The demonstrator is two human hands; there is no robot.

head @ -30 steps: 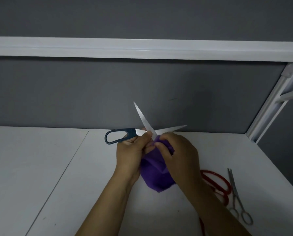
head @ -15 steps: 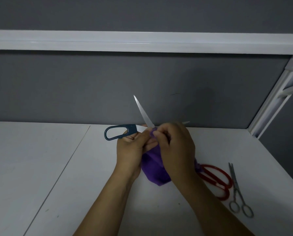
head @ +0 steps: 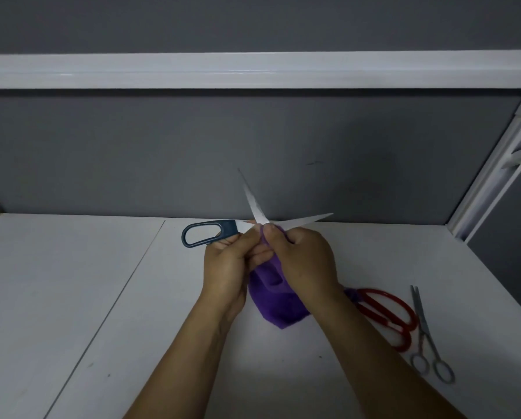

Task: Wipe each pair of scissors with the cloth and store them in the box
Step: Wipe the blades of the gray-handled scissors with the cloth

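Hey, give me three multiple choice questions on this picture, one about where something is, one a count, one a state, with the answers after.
1. Where do the red scissors lie?
A) on the table, right of the purple cloth
B) in the left hand
C) on the white rail

2. How many pairs of scissors show?
A) two
B) three
C) five

3. How are the blades of the blue scissors?
A) closed
B) spread apart
C) wrapped wholly in cloth

Answers:
1 A: they lie flat beside the small metal scissors.
2 B: one blue, one red, one metal.
3 B: the left hand holds them with the blades forming a V, while the right hand pinches the cloth where they cross.
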